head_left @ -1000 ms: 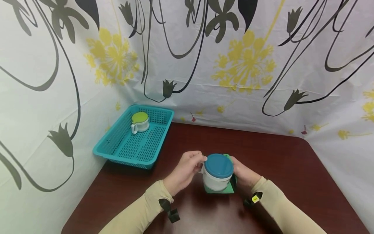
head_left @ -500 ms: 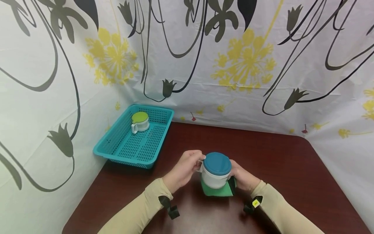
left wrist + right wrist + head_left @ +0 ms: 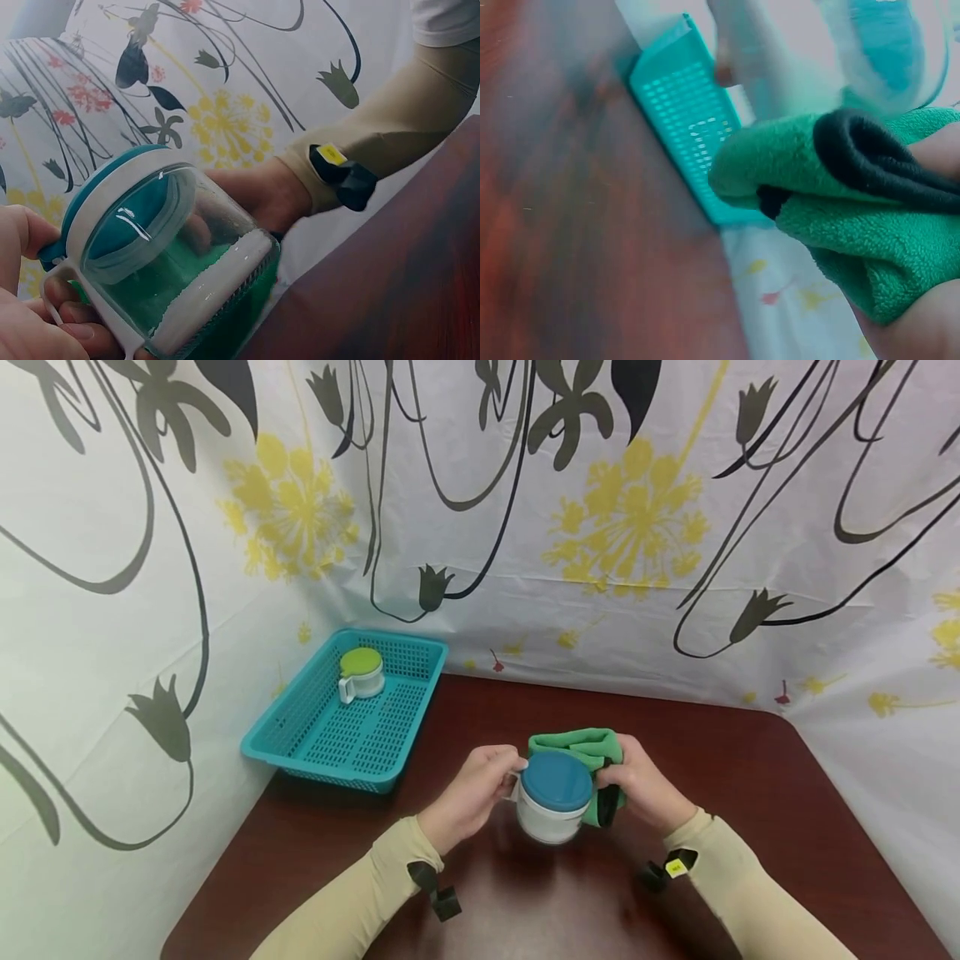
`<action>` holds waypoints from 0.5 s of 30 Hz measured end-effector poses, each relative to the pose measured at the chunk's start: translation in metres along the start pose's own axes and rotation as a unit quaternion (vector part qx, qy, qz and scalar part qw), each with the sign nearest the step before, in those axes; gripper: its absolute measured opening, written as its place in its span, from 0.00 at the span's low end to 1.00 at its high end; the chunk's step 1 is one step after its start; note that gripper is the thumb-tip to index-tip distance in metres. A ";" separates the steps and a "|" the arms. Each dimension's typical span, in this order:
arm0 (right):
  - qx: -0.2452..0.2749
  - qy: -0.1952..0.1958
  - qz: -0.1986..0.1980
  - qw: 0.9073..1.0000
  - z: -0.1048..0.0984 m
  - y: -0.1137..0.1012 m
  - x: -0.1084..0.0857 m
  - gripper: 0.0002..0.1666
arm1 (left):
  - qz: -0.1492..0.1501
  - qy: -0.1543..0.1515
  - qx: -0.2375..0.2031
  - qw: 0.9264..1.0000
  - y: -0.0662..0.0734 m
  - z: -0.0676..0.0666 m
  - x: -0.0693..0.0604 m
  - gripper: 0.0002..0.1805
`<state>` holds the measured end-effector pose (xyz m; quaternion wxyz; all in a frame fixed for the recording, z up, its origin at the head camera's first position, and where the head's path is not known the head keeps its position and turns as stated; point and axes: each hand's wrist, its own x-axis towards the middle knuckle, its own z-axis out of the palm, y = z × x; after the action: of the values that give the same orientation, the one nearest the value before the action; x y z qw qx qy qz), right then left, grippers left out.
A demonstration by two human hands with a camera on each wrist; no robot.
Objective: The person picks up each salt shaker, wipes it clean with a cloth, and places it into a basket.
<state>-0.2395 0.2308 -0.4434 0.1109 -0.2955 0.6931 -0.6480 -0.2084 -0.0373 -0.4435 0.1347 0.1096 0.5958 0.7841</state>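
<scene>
A clear seasoning jar with a blue lid and a white handle is held tilted above the table. White grains lie along its bottom in the left wrist view. My left hand grips the handle, thumb by the lid's edge. In my right hand is a folded green cloth with a black edge, bunched at the jar's far right side. The right wrist view shows the cloth pinched between thumb and fingers. Part of the cloth is hidden behind the jar.
At the back left of the dark red table stands a turquoise plastic basket. Inside it sits a similar jar with a green lid. A white patterned curtain hangs behind and at the sides.
My right hand has moved up and to the right, bringing the cloth from under the jar to its far side. My left hand and the jar have hardly moved.
</scene>
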 end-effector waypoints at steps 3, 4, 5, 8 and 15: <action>-0.034 0.029 -0.011 0.999 -0.002 -0.017 -0.002 0.40 | -0.004 0.007 0.007 1.000 -0.002 0.001 0.001 0.17; -0.053 0.039 -0.016 0.998 -0.002 -0.024 -0.003 0.40 | -0.007 0.011 0.010 1.000 -0.003 0.001 0.001 0.17; -0.071 0.049 -0.023 0.996 0.000 -0.031 -0.003 0.40 | -0.009 0.017 0.014 1.000 -0.003 0.001 0.001 0.17; -0.160 0.071 -0.070 0.982 0.008 -0.051 -0.006 0.37 | -0.010 0.038 0.014 0.999 -0.005 0.002 0.002 0.15; -0.476 0.055 -0.331 0.813 0.051 -0.077 -0.006 0.41 | 0.026 0.105 -0.014 0.994 -0.007 0.006 0.005 0.11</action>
<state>-0.1867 0.1925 -0.3776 -0.3030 -0.4868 0.7802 -0.2502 -0.2101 -0.0280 -0.4487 0.0526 0.0401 0.5926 0.8028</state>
